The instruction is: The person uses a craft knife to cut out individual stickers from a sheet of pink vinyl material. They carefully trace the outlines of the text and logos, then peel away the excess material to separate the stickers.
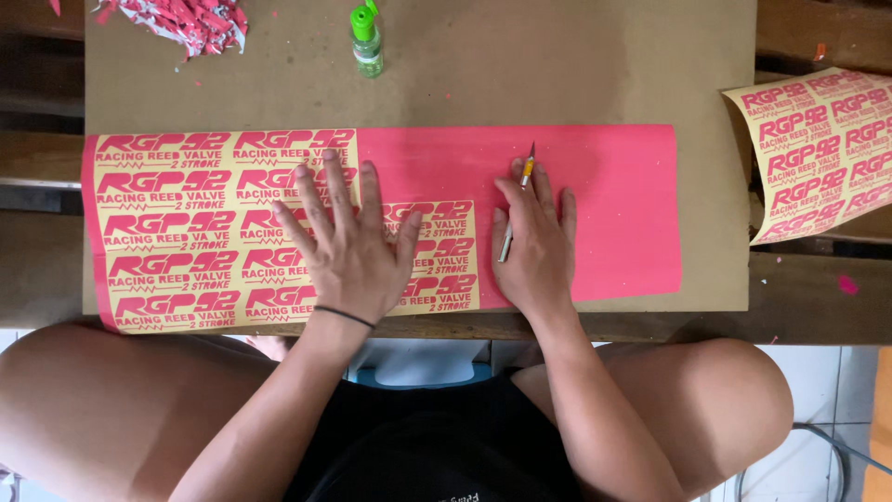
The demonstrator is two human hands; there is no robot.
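Pink vinyl sticker sheet point(613, 214) lies flat across brown tabletop point(576, 65). Left part weeded, yellow backing showing. Left hand point(348, 246) pressed flat on it, fingers spread, holding nothing. Just right, right hand point(534, 246) closed around craft knife point(520, 195), blade tip on pink. Far: green-capped bottle point(366, 42). Right: loose sticker sheet point(822, 149).

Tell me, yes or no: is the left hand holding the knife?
No, the left hand lies flat on the sticker sheet; the right hand holds the knife.

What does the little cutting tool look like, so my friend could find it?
Find the long pink sheet on the brown board. The right hand rests there, holding the knife: a thin pen-like stick with a yellow collar and pointed metal tip, unlike the green bottle above.
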